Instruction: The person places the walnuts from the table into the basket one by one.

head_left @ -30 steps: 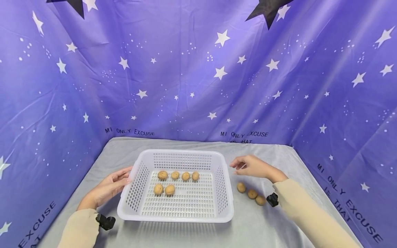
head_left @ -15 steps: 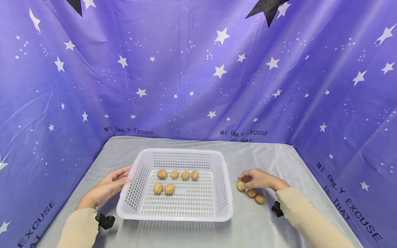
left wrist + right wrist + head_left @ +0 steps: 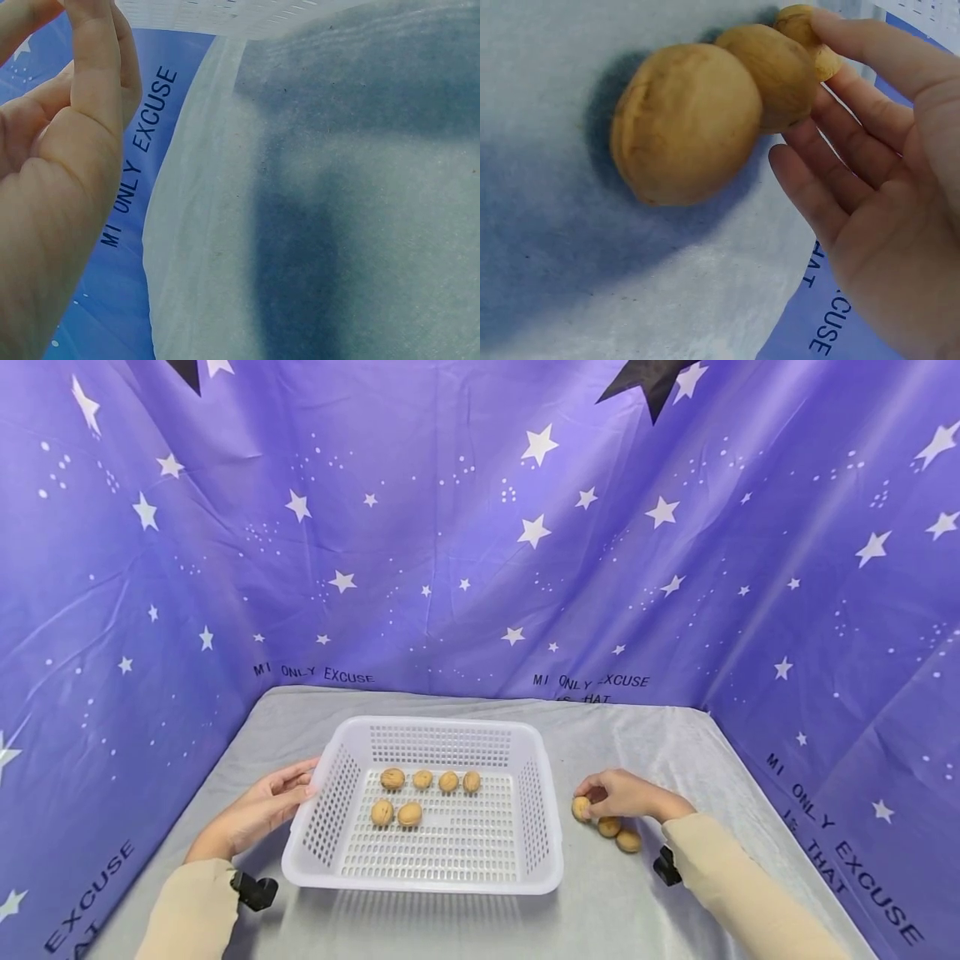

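Note:
A white perforated plastic basket (image 3: 420, 887) holds several walnuts (image 3: 409, 814) in two rows, toward its back and left. My left hand (image 3: 258, 810) grips the basket's left rim, thumb on the near side of the fingers; in the left wrist view the fingertips run out of frame by the basket wall. To the right of the basket, my right hand (image 3: 626, 793) pinches a walnut (image 3: 581, 809) between thumb and fingers. That walnut is the far end of a short row on the cloth, with a middle walnut (image 3: 774, 79) and a near walnut (image 3: 686, 124) beside the hand.
A grey cloth (image 3: 615, 910) covers the table under everything. Purple star-printed curtains (image 3: 450, 543) stand close behind and on both sides. Black wrist cameras (image 3: 255, 892) sit at the beige cuffs.
My right hand has come down and toward me from beside the basket's right rim to the row of walnuts, and now pinches the far one. The left hand stays at the basket.

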Tool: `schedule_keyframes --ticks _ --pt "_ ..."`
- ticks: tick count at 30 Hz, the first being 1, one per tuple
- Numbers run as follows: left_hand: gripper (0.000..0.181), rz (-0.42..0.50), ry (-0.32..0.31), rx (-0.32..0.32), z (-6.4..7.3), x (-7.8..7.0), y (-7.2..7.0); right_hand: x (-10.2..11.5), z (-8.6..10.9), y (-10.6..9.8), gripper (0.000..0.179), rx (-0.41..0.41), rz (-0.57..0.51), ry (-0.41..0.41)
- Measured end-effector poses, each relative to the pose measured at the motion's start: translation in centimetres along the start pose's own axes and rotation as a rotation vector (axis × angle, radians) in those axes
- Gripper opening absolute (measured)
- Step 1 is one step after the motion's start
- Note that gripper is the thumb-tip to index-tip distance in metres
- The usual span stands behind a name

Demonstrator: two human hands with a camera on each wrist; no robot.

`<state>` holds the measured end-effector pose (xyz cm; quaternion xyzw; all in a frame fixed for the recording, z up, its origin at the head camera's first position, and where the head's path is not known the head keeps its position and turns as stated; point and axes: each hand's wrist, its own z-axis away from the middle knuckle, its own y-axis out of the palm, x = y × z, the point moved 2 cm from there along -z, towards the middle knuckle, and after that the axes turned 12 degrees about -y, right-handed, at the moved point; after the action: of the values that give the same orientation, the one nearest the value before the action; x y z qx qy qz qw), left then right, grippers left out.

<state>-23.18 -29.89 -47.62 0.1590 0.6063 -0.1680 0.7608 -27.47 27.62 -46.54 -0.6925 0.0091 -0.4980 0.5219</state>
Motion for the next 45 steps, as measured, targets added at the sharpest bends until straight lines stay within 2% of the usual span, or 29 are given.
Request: schedule_keyframes --ticks 5,14,21,24,29,32,45 --pt "0.060 0.000 -0.007 0.000 0.0 -0.1 0.1 0.7 -0.2 -1.0 0.030 -0.019 0.084 -0.018" --pt "0.061 -0.007 -0.024 -0.022 0.2 -0.1 0.0 4.0 -1.1 -3.9 0.031 -0.059 0.154 -0.092" --pt "0.062 -0.020 -0.028 -0.025 0.3 0.0 -0.1 6.5 -2.4 -5.1 0.032 -0.097 0.139 -0.172" --pt "0.062 -0.018 -0.027 -0.026 0.1 0.0 -0.1 7.6 -3.2 -5.2 0.035 -0.101 0.131 -0.180" --pt "0.063 -0.022 -0.034 -0.032 0.1 -0.1 -0.1 9.5 -5.2 -4.7 0.034 -0.060 0.143 -0.176" --pt "0.063 -0.020 -0.034 -0.032 0.2 -0.1 -0.1 10.4 -6.6 -4.0 0.035 -0.026 0.154 -0.203" --pt "0.061 -0.012 -0.031 -0.021 0.1 0.0 -0.2 13.8 -12.7 0.0 0.032 0.163 0.153 -0.198"
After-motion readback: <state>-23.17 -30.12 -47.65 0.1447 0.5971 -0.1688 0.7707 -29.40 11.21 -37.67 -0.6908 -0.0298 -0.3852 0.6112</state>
